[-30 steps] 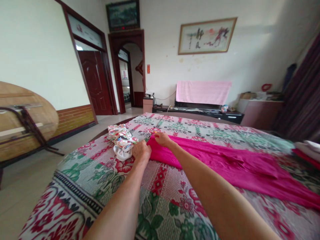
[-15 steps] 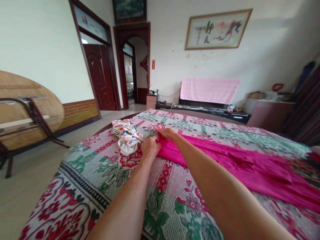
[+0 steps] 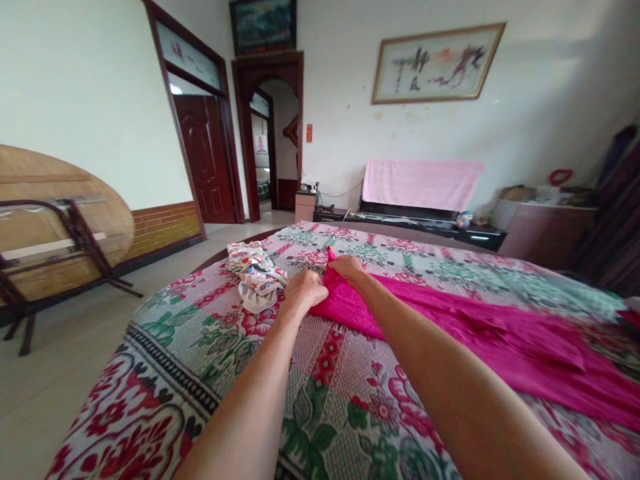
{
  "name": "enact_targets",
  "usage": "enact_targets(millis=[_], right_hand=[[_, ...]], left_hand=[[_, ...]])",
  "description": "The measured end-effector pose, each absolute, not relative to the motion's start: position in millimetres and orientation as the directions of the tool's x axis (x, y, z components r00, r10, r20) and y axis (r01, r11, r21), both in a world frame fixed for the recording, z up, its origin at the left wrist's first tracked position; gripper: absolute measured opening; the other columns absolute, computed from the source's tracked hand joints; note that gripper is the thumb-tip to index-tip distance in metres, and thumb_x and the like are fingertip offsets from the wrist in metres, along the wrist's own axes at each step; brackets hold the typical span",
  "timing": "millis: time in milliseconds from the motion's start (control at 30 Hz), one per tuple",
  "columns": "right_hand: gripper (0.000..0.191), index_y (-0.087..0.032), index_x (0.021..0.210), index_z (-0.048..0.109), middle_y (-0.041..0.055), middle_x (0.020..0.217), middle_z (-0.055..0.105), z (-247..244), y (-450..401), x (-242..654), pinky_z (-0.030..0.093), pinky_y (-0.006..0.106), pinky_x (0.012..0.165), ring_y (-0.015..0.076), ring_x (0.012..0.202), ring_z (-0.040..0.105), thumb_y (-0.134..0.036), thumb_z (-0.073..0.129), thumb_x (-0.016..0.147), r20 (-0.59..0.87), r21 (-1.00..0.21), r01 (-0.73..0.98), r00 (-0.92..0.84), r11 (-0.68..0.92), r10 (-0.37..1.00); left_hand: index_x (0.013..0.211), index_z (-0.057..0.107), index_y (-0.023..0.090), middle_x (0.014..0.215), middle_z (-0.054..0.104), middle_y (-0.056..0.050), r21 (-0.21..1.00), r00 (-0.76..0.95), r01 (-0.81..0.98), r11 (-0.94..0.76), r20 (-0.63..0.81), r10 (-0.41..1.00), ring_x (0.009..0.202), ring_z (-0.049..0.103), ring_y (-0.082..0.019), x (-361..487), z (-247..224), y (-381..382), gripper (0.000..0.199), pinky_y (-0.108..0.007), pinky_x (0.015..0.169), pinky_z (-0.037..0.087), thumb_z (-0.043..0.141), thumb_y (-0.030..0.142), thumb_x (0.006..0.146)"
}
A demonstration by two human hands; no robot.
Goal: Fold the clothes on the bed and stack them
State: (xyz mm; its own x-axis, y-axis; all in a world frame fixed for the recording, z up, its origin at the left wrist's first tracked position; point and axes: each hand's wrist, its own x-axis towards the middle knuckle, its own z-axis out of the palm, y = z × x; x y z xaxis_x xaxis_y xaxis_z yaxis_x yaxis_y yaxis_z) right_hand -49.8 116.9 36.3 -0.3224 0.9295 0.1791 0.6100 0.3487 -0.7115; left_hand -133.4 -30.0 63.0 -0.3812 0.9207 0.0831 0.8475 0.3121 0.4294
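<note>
A long bright pink cloth (image 3: pixel 465 333) lies stretched across a floral cover (image 3: pixel 240 373) that spreads over a big surface in front of me. My left hand (image 3: pixel 304 289) pinches the near corner of the cloth's left end. My right hand (image 3: pixel 347 268) grips the far corner of the same end and lifts it a little, so a pink tip sticks up above my fingers. A crumpled patterned garment (image 3: pixel 256 273) lies just left of my left hand, not touched.
A folded round wooden table (image 3: pixel 55 220) leans at the left wall. Dark wooden doors (image 3: pixel 210 160) stand beyond. A low black cabinet (image 3: pixel 430 227) draped with a pink towel (image 3: pixel 420 183) runs along the back wall, with a brown sideboard (image 3: pixel 545 230) at the right.
Both hands stay on the pink cloth's left end; the right hand has raised its corner slightly. The view has shifted, moving the hands a little to the right in the picture.
</note>
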Motion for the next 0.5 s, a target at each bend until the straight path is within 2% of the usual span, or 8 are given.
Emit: enact_targets(millis=[133, 300, 500], right_hand=[[0.016, -0.012, 0.079, 0.071, -0.0006, 0.053, 0.062, 45.1, 114.4, -10.1, 0.04, 0.016, 0.047, 0.0088, 0.05, 0.056, -0.023, 0.059, 0.073, 0.183, -0.769, 0.559, -0.273, 0.311, 0.944], [0.012, -0.014, 0.072, 0.069, -0.0025, 0.051, 0.059, 41.9, 107.8, 48.8, 0.036, 0.017, 0.045, 0.0072, 0.044, 0.049, -0.024, 0.062, 0.071, 0.183, -0.831, 0.498, -0.177, 0.248, 0.967], [0.014, -0.017, 0.063, 0.064, -0.0053, 0.05, 0.054, 25.5, 97.4, 103.1, 0.035, 0.018, 0.048, 0.0086, 0.049, 0.049, -0.026, 0.057, 0.071, 0.236, -0.731, 0.627, -0.14, 0.271, 0.961]], left_hand=[[0.091, 0.075, 0.025, 0.093, 0.075, -0.005, 0.385, -0.232, 0.911, 0.147, 0.186, 0.955, 0.091, 0.067, -0.02, -102.4, 74.0, -32.4, 0.026, -0.027, 0.079, 0.048, 0.06, 0.022, 0.07], [0.099, 0.072, 0.021, 0.095, 0.074, -0.008, 0.359, -0.023, 0.929, -0.092, 0.303, 0.953, 0.094, 0.066, -0.02, -50.2, 60.3, -33.9, 0.028, -0.03, 0.085, 0.047, 0.053, 0.025, 0.079], [0.1, 0.072, 0.02, 0.095, 0.072, -0.009, 0.306, 0.146, 0.92, -0.245, 0.312, 0.939, 0.093, 0.065, -0.021, -17.2, 33.4, -36.4, 0.029, -0.031, 0.087, 0.047, 0.052, 0.019, 0.079]])
